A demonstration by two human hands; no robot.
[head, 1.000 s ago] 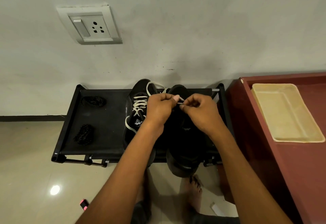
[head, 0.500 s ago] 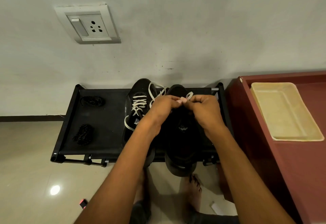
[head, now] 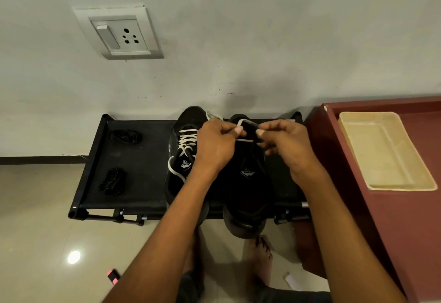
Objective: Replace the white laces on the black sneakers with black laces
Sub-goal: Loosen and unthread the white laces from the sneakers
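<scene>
On black rack (head: 133,159): left hand (head: 214,145) and right hand (head: 284,147) each pinch white lace (head: 244,140) at right sneaker (head: 248,183) toe. Step: unlacing, nearly done. Next: draw lace free of last eyelets.

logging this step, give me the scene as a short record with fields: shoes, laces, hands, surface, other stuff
surface: black rack against the wall
shoes: left sneaker laced white; right sneaker nearly unlaced
white lace: pinched between both hands over the right sneaker
left hand: grip on the lace
right hand: grip on the lace
black laces: two bundles, and, on the rack's left
other: cream tray on red table
</scene>
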